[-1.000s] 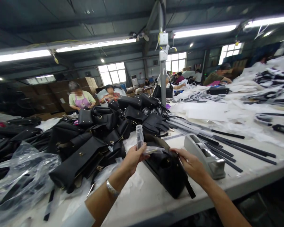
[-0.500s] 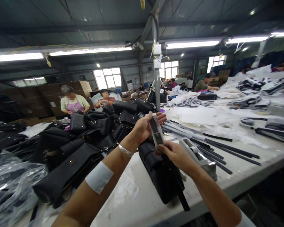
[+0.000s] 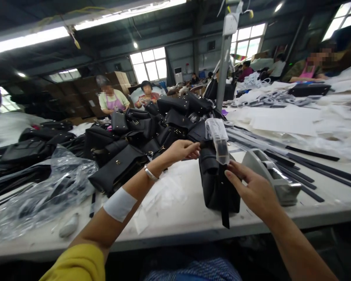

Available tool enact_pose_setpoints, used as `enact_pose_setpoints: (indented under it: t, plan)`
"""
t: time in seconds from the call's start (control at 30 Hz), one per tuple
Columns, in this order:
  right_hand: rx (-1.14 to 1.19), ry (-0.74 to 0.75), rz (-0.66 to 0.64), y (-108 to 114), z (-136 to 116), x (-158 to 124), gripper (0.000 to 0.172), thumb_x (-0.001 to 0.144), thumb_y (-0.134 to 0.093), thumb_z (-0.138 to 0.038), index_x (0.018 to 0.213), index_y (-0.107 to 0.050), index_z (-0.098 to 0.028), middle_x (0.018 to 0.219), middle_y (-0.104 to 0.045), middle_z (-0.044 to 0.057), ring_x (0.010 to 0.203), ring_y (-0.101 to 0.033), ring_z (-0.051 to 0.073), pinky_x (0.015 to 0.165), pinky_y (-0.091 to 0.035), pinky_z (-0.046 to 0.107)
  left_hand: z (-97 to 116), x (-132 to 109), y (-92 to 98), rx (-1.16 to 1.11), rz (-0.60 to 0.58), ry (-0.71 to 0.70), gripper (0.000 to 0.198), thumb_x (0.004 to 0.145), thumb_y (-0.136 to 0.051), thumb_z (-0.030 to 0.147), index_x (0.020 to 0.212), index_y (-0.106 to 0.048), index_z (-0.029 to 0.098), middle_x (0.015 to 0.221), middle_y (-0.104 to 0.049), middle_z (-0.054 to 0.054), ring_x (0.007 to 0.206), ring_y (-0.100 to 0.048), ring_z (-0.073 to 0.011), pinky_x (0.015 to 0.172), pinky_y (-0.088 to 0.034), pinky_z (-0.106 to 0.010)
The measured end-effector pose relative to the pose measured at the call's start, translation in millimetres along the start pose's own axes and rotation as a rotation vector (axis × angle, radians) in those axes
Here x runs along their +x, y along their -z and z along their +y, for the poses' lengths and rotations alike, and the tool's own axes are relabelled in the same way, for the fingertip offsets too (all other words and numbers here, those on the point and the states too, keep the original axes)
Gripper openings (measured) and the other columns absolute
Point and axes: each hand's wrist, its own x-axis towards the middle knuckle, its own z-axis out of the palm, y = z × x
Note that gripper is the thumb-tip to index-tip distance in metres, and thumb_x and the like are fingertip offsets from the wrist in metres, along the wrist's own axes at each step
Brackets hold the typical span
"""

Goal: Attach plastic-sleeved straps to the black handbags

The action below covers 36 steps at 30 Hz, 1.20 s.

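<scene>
A black handbag (image 3: pixel 219 191) lies on the white table, with a dark strap (image 3: pixel 226 216) hanging down its near side. Clear plastic film (image 3: pixel 218 134) wraps the upper part of the strap and rises loosely above the bag. My left hand (image 3: pixel 184 151) is closed at the bag's left edge, its fingertips pinching a dark strap end. On the other side, the thumb and fingertips of my right hand (image 3: pixel 253 189) close at the strap, just below the plastic film; their exact contact is partly hidden.
A grey tape dispenser (image 3: pixel 272 175) stands to the right, beside several black strips (image 3: pixel 312 160). Many black handbags (image 3: pixel 119 168) pile up at left, near crumpled clear plastic (image 3: pixel 58 187). White paper scraps (image 3: pixel 163 191) lie in front. A metal post (image 3: pixel 222 74) rises behind; co-workers sit beyond.
The view has tilted down and turned left. My left hand has come off the plastic-wrapped piece and moved to the bag's left edge. The plastic film now stands loose over the bag.
</scene>
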Motion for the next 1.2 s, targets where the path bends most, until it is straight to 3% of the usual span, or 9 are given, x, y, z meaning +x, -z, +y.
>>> enact_pose_setpoints:
  t: [0.2, 0.37, 0.47, 0.57, 0.7, 0.8, 0.97, 1.1, 1.2]
  plan:
    - [-0.13, 0.119, 0.075, -4, 9, -8, 0.039, 0.09, -0.06, -0.04, 0.126, -0.066, -0.025, 0.113, -0.075, 0.006, 0.1, -0.072, 0.027, 0.088, -0.056, 0.039, -102, -71, -23.5, 0.333, -0.041, 0.057, 0.014, 0.079, -0.074, 0.023, 0.092, -0.077, 0.018, 0.097, -0.077, -0.009, 0.093, -0.069, -0.026, 0.087, -0.049, -0.034]
    - [-0.211, 0.145, 0.177, -5, 11, -15, 0.033, 0.091, -0.06, -0.037, 0.121, -0.069, -0.025, 0.114, -0.075, 0.005, 0.1, -0.072, 0.027, 0.088, -0.056, 0.038, -131, -87, -41.1, 0.418, -0.059, 0.014, 0.022, 0.072, -0.079, 0.013, 0.092, -0.077, 0.022, 0.095, -0.074, -0.007, 0.1, -0.063, -0.0271, 0.093, -0.043, -0.037]
    - [-0.232, 0.184, 0.295, 0, 6, -28, 0.028, 0.092, -0.059, -0.036, 0.116, -0.07, -0.025, 0.115, -0.074, 0.005, 0.1, -0.072, 0.025, 0.09, -0.055, 0.036, -134, -83, -37.1, 0.374, 0.014, -0.002, 0.01, 0.072, -0.079, 0.012, 0.076, -0.077, 0.021, 0.08, -0.071, -0.005, 0.091, -0.063, -0.0247, 0.092, -0.043, -0.036]
    - [-0.192, 0.18, 0.377, 0, 1, -45, 0.025, 0.093, -0.059, -0.038, 0.111, -0.072, -0.026, 0.11, -0.075, 0.004, 0.098, -0.072, 0.024, 0.092, -0.054, 0.035, -129, -81, -28.1, 0.273, 0.159, -0.007, 0.005, 0.077, -0.077, 0.023, 0.073, -0.076, 0.02, 0.089, -0.071, -0.006, 0.093, -0.062, -0.0236, 0.092, -0.043, -0.035]
    - [0.078, 0.007, 0.072, -22, 1, -64, 0.028, 0.092, -0.059, -0.044, 0.107, -0.073, -0.026, 0.086, -0.077, 0.003, 0.078, -0.074, 0.022, 0.077, -0.059, 0.032, -107, -88, -26.0, 0.045, 0.334, 0.009, 0.024, 0.086, -0.066, 0.039, 0.081, -0.077, 0.019, 0.102, -0.071, -0.009, 0.098, -0.063, -0.0237, 0.092, -0.044, -0.035]
    - [0.269, -0.126, -0.13, -51, 3, -70, 0.038, 0.089, -0.061, -0.047, 0.117, -0.07, -0.022, 0.101, -0.077, 0.008, 0.084, -0.074, 0.023, 0.078, -0.06, 0.033, -84, -100, -41.2, -0.159, 0.324, 0.049, 0.031, 0.087, -0.064, 0.044, 0.084, -0.077, 0.016, 0.092, -0.074, -0.009, 0.086, -0.066, -0.0222, 0.079, -0.049, -0.031]
    - [0.455, -0.237, -0.167, -94, 5, -63, 0.056, 0.085, -0.065, -0.048, 0.131, -0.059, -0.017, 0.121, -0.069, 0.013, 0.092, -0.071, 0.023, 0.079, -0.059, 0.034, -65, -118, -71.7, -0.446, 0.313, 0.132, 0.03, 0.079, -0.072, 0.044, 0.081, -0.077, 0.015, 0.086, -0.076, -0.008, 0.075, -0.066, -0.0189, 0.071, -0.05, -0.028]
    - [0.454, -0.279, -0.112, -113, 0, -49, 0.044, 0.081, -0.069, -0.049, 0.108, -0.07, -0.014, 0.085, -0.073, 0.008, 0.068, -0.067, 0.019, 0.062, -0.054, 0.028, -69, -115, -76.4, -0.512, 0.382, 0.169, 0.026, 0.068, -0.082, 0.04, 0.069, -0.075, 0.015, 0.077, -0.073, -0.005, 0.072, -0.063, -0.0164, 0.07, -0.048, -0.026]
    - [0.413, -0.296, -0.089, -118, -7, -43, 0.034, 0.081, -0.068, -0.049, 0.079, -0.071, -0.016, 0.058, -0.063, 0.002, 0.057, -0.061, 0.017, 0.058, -0.049, 0.027, -78, -110, -72.2, -0.517, 0.409, 0.185, 0.028, 0.062, -0.085, 0.039, 0.064, -0.072, 0.014, 0.071, -0.071, -0.004, 0.069, -0.062, -0.0151, 0.068, -0.047, -0.025]
